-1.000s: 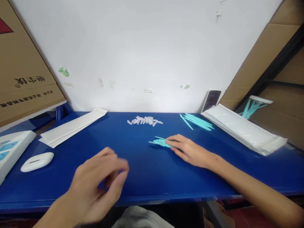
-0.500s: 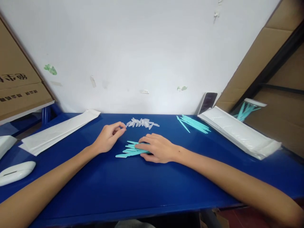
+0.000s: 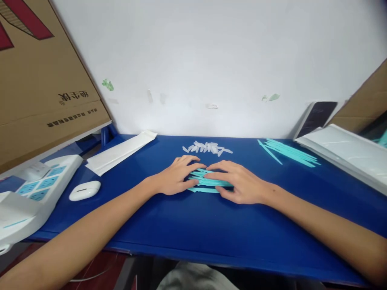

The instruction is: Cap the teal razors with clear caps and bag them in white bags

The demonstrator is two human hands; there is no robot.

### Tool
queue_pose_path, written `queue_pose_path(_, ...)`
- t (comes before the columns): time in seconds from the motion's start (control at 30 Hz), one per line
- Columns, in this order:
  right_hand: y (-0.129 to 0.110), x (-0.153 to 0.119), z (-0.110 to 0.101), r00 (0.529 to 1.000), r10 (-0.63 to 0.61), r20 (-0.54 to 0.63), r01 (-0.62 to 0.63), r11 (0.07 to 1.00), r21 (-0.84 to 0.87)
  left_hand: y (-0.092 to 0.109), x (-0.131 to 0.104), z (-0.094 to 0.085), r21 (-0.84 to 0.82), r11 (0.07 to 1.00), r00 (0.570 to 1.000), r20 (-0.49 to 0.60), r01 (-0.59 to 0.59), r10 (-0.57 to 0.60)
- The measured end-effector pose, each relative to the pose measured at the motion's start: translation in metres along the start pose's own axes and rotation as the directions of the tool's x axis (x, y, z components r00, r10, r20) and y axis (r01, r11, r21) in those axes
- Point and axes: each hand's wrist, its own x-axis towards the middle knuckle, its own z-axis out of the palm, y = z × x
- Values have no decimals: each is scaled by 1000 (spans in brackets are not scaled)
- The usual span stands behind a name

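A loose bundle of slim turquoise eyebrow razors (image 3: 208,182) lies on the blue table between my two hands. My left hand (image 3: 178,175) is around their left ends, its fingers on the far side and its thumb on the near side. From the right, my right hand (image 3: 236,181) reaches over the other ends, fingers bent on top and thumb at the near edge. One razor lies slightly apart along the near side. Just behind the bundle is a pile of small translucent whitish pieces (image 3: 208,148).
More turquoise razors (image 3: 292,152) lie at the back right, beside a white packet (image 3: 347,149) and a leaning phone (image 3: 316,119). On the left are a flat white sleeve (image 3: 121,152), a white earbud case (image 3: 85,190), a power strip (image 3: 56,197) and a cardboard box (image 3: 54,80).
My left hand has come over from beside the whitish pile onto the razors' left ends. The razors now lie closer to parallel. The view has turned left.
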Motion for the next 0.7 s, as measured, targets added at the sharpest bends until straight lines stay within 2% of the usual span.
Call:
queue_pose_path(0.3,-3,-1,-1,997,-32,71,39,994,-98,-6,0,4,-12,1000,1000,11,9,-9)
queue_pose_path(0.5,-3,-1,-3,991,46,127,-37,997,-67,-6,2,7,-27,1000,1000,-7,13,-13)
queue_pose_path(0.7,-1,-2,-5,986,120,114,-118,993,-28,-4,1,-1,-56,998,999,32,-15,17)
